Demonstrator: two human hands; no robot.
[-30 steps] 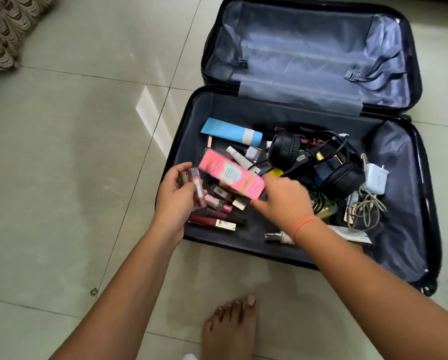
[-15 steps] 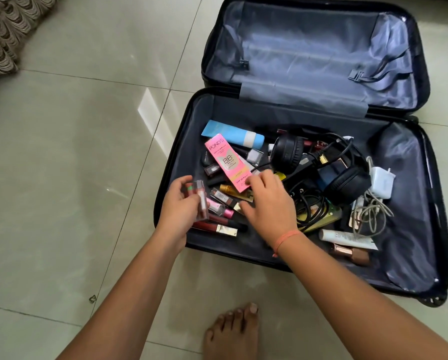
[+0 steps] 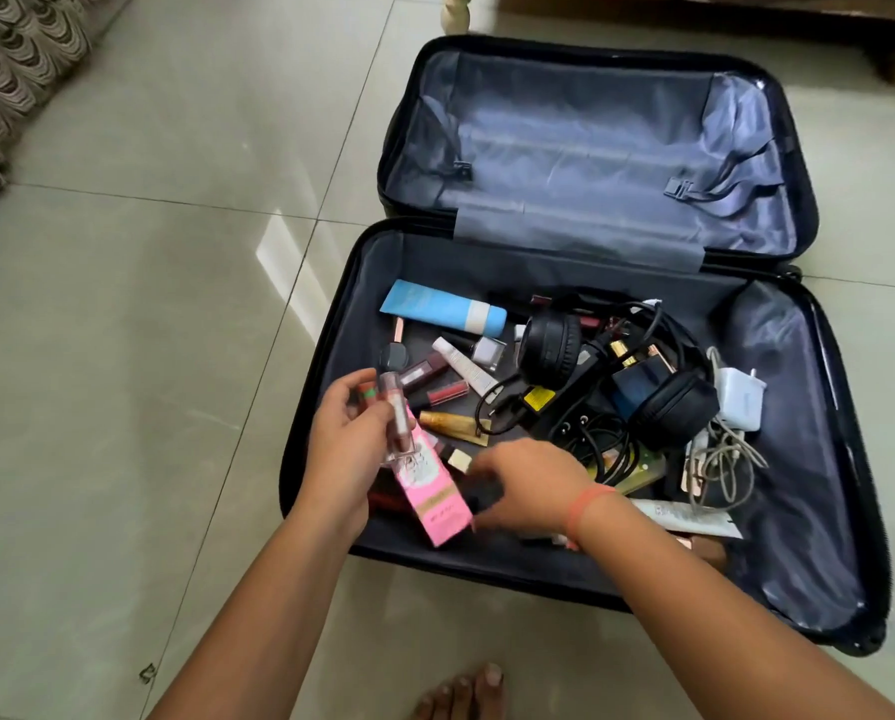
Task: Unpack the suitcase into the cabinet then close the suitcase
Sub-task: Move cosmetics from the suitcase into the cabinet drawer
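Hands [image 3: 349, 449] with pink box [image 3: 433, 500] over suitcase [image 3: 363, 309]

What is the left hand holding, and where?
The left hand holds a pink box by its top end, plus a small lip gloss tube round its middle.

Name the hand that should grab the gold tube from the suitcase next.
Right. The right hand hovers just beside the gold tube, while the left hand is full, gripping a pink box and gloss tubes.

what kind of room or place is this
Likely a home, perhaps a bedroom: tiled floor, patterned fabric furnishing at left, wooden furniture leg beyond the open suitcase.
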